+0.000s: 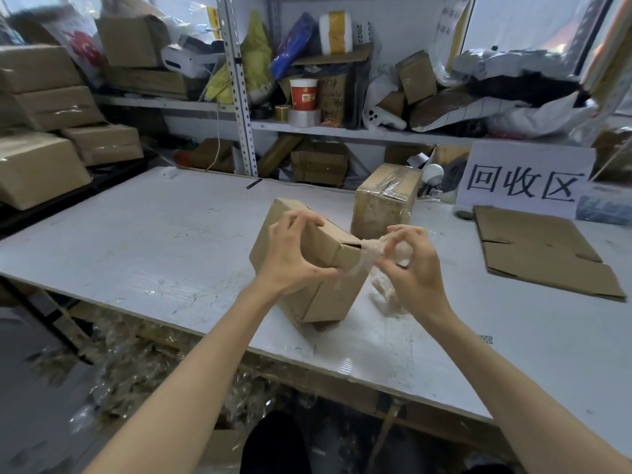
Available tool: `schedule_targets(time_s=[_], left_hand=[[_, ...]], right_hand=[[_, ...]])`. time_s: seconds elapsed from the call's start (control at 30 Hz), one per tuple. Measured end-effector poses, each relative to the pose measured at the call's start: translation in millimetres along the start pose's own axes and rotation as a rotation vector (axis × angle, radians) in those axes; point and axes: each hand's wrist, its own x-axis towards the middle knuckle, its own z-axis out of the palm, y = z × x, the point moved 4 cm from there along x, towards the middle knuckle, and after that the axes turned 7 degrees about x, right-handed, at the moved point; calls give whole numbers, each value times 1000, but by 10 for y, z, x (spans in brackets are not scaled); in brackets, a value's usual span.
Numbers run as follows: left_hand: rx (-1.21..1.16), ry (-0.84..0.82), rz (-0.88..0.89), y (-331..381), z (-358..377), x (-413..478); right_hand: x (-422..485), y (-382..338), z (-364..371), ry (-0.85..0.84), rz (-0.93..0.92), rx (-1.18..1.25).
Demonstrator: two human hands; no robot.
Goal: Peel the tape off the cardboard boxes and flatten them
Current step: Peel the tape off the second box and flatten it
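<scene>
Progress roughly midway, judging by the table (pixel 136 234): 1 box flattened, 1 in hand, 1 untouched. At the left side of the tilted box (pixel 328 302), left hand (pixel 290 258) clamped on its top edge, fingers curled over, thumb underneath. Matte brown corrugated board, bare of tape on the faces in view, propped on 1 corner, not yet collapsed. At that box's upper right corner, tape (pixel 367 253) stretched into a crumpled, translucent, stringy wad, 1 end clinging on. Just right of the box, right hand (pixel 415 268) pinching that wad between thumb and fingertips. Behind and right of the box, taped box (pixel 379 206) upright, glossy film wrinkled across its top seam. Well right of the box, flattened cardboard (pixel 537 248) lying flat, flaps splayed.
</scene>
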Motion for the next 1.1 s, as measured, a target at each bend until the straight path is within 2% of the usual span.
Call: schedule_targets(time_s=[0.07, 0.2, 0.4, 0.47, 0.6, 0.7, 0.8, 1.0, 1.1], left_hand=[[-24, -15, -8, -45, -40, -46], [33, -27, -40, 20, 22, -98], [21, 27, -106, 65, 71, -104], [34, 44, -102, 57, 57, -126], [70, 71, -107, 26, -16, -161], [18, 65, -104, -79, -127, -174], [-95, 80, -120, -223, -277, -208], [-94, -12, -135, -273, -314, -257], [-100, -48, -272, -213, -249, -196]], right_hand=[[5, 7, -17, -39, 76, 62], [21, -61, 96, -211, 88, 55], [53, 41, 168, -264, 189, -274], [48, 32, 166, -292, 198, -226], [93, 4, 65, -186, 153, -83], [80, 76, -20, -158, 257, 122], [108, 178, -193, -54, 379, 319], [189, 119, -176, -2, 393, 346], [158, 4, -23, -83, 354, 334]])
